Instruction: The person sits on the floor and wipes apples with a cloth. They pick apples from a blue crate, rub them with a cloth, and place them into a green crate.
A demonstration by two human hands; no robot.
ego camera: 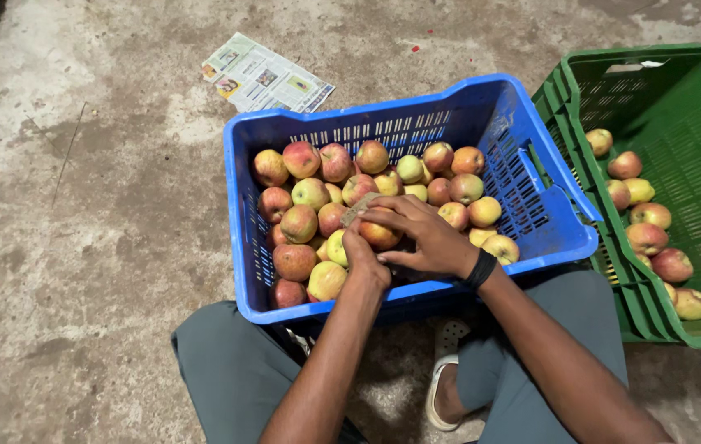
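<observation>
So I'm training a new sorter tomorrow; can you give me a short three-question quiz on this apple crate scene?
1. True or false: both hands are on one apple above the blue crate.
2. Which crate holds fewer apples? A) the blue one B) the green crate
3. Fill in: on the floor beyond the blue crate lies a folded ____.

Key
1. True: the left hand and right hand both grip it.
2. B
3. newspaper
</observation>
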